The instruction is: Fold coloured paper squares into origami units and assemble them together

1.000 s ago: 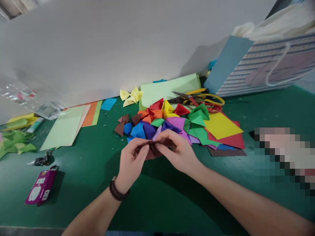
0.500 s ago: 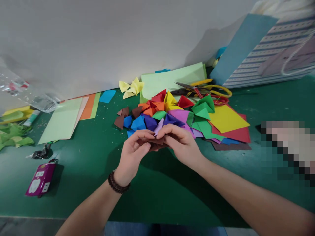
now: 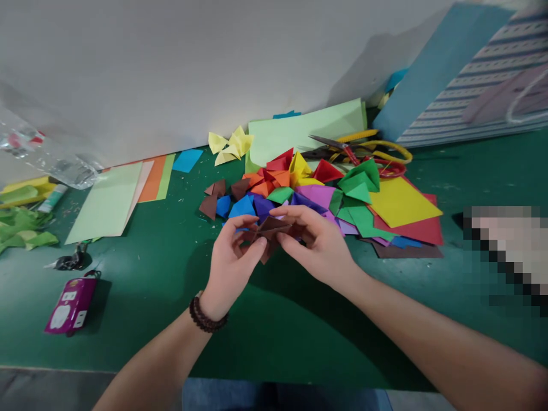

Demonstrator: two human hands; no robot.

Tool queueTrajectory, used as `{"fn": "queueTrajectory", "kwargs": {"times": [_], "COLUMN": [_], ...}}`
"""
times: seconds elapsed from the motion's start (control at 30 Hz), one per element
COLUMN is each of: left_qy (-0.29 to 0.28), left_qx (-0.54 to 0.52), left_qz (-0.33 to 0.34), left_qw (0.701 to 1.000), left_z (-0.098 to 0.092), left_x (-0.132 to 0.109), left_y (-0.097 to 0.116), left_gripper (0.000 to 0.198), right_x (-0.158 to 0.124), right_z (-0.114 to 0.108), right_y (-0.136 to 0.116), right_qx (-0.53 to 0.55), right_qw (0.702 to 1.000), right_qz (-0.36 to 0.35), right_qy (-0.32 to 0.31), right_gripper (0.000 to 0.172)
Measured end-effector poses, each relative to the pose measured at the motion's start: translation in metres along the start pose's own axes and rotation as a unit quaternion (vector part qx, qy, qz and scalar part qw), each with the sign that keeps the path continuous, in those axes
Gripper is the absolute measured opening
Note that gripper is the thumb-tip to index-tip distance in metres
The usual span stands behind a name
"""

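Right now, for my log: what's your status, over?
Left hand, right hand pinching brown folded paper. Colored paper pile just beyond.

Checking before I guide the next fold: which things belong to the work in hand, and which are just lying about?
In use: left hand, right hand, folded dark brown paper piece, heap of folded multicoloured paper shapes.
Lying about: metal-bladed scissors, purple rectangular packet, striped paper bag, clear plastic wrapping.
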State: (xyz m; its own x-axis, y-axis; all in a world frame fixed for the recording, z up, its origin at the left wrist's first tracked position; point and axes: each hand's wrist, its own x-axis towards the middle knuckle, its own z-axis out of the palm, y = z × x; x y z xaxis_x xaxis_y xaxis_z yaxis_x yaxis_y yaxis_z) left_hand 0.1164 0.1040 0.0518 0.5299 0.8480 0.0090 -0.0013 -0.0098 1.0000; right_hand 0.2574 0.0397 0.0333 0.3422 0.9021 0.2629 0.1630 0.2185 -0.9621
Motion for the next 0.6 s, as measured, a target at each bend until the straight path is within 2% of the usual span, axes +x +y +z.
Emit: {"fn": "queueTrajectory", "kwargs": {"times": [0.17,0.3,0.4,0.6], "left_qy": [0.007,-0.006,-0.021,-0.024], "left_qx": [0.076,0.031,0.011,0.14], "left_qz": [0.017,0.017,0.02,0.13], "left_qw": [0.997,0.999,1.0,0.981], "left_z": [-0.004,-0.005,-0.004,-0.005], "left_x": [0.002,0.004,0.004,0.003], "left_y": [-0.007,-0.013,-0.011,-0.001], "left_gripper": [0.015,0.011,0.008,0.007], "right_x": [0.002,0.003,0.003,0.002], "right_z": [0.0,-0.001,-0.001,-0.003], "right_y": [0.003,0.003,0.002,0.003], "right_qx": [-0.018,0.04,0.048,0.02], "right_qw": [0.999,0.998,0.998,0.999], "right_qz": [0.04,0.055,0.034,-0.01], "right_qy": [0.004,0.012,0.024,0.035], "right_gripper": [0.024,0.012,0.007,0.004]}}
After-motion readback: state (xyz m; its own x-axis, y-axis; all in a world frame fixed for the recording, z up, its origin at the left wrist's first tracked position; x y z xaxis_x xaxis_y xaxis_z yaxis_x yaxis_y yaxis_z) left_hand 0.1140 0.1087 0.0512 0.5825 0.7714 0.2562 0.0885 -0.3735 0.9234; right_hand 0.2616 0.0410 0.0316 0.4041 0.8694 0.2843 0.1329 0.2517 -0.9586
